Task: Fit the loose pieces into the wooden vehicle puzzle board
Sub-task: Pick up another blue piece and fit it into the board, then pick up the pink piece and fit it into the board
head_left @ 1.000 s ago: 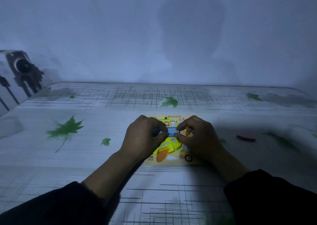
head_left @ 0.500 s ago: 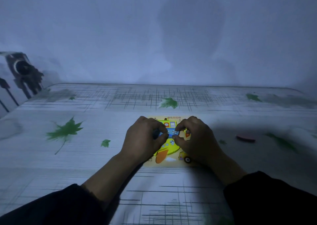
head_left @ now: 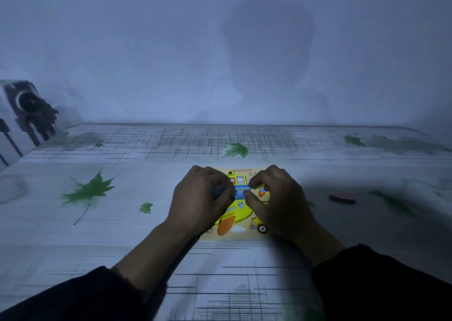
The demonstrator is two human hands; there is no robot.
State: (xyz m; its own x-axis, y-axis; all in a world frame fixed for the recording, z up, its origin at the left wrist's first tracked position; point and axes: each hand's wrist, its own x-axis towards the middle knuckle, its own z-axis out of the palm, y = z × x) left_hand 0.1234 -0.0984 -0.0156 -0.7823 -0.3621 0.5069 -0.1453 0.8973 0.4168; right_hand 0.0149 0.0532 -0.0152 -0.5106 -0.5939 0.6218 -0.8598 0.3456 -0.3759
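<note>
Honestly can't see much of the puzzle board, both hands sit right on top of it. The left hand hides its whole left side, the right hand the right side, so only a strip down the middle shows. There's a blue piece pinched between the fingers, but its picture is too small to read, same for the print along the board's top edge. A dark reddish thing lies off to the right on the desk, too dim and blurry to name. Both sleeves run off the bottom edge.
</note>
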